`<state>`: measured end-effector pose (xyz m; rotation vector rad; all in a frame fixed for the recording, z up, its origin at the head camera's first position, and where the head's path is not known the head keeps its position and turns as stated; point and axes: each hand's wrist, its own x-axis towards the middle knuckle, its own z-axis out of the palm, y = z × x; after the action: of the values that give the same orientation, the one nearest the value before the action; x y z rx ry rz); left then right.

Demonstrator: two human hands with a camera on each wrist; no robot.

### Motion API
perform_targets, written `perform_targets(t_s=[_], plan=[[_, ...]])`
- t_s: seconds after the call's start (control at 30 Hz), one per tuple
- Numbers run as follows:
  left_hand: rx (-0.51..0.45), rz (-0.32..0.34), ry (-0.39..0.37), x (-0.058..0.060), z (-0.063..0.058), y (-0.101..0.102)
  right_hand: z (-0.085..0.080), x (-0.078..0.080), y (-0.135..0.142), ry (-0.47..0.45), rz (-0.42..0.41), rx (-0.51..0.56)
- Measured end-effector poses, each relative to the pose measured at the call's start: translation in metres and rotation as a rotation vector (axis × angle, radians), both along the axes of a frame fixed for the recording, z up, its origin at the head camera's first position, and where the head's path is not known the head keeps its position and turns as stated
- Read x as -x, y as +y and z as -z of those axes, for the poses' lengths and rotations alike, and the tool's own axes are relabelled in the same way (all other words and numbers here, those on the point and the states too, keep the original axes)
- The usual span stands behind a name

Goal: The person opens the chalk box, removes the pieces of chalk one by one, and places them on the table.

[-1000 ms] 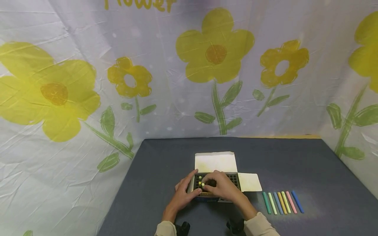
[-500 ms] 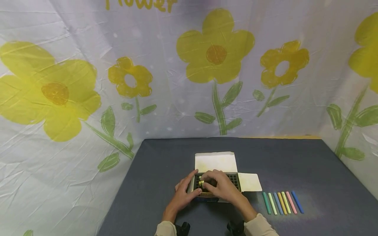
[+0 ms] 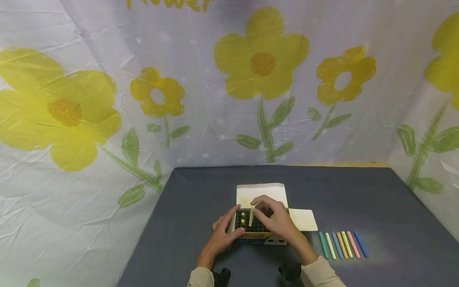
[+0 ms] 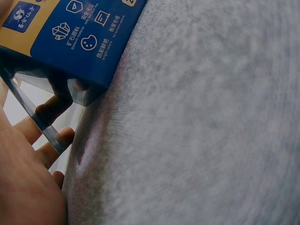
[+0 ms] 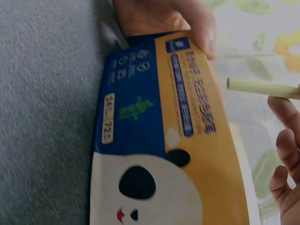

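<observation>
An open chalk box (image 3: 259,235) with a blue, orange and panda-printed front stands on the table. My left hand (image 3: 219,238) grips its left end, thumb at the front edge, fingers along the side; in the left wrist view some fingers are behind a clear flap (image 4: 35,110). Above the black holed insert, my right hand (image 3: 279,220) pinches a pale yellow chalk stick (image 3: 251,217) near its top. That chalk (image 5: 260,87) is apart from the box in the right wrist view. Two yellow chalk ends (image 3: 242,221) show in the insert's left holes.
Several coloured chalk sticks (image 3: 346,244) lie in a row right of the box. The white lid (image 3: 247,193) is folded back, and a white side flap (image 3: 303,220) sticks out right. Behind the dark table (image 3: 201,187) hangs a flower-printed cloth (image 3: 215,131).
My right hand has risen from low over the insert, drawing the yellow chalk up out of the holes. The left hand stays on the box.
</observation>
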<state>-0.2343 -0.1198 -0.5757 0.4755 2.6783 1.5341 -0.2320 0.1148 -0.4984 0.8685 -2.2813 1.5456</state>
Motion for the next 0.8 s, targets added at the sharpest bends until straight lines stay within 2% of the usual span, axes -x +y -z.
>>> perform_targets(t_s=[0.2, 0.4, 0.67, 0.8], plan=[[0.001, 0.0, -0.002, -0.001, -0.002, 0.0, -0.006, 0.0, 0.01, 0.003, 0.06, 0.027], [-0.005, 0.001, -0.009, -0.002, -0.003, 0.0, -0.013, -0.002, 0.023, -0.011, 0.079, 0.03], [-0.003, 0.0, -0.013, -0.002, -0.003, -0.001, -0.004, 0.004, 0.054, -0.075, 0.091, 0.055], [-0.003, 0.002, -0.016, -0.002, -0.001, -0.001, -0.003, 0.002, 0.069, -0.08, 0.096, 0.056]])
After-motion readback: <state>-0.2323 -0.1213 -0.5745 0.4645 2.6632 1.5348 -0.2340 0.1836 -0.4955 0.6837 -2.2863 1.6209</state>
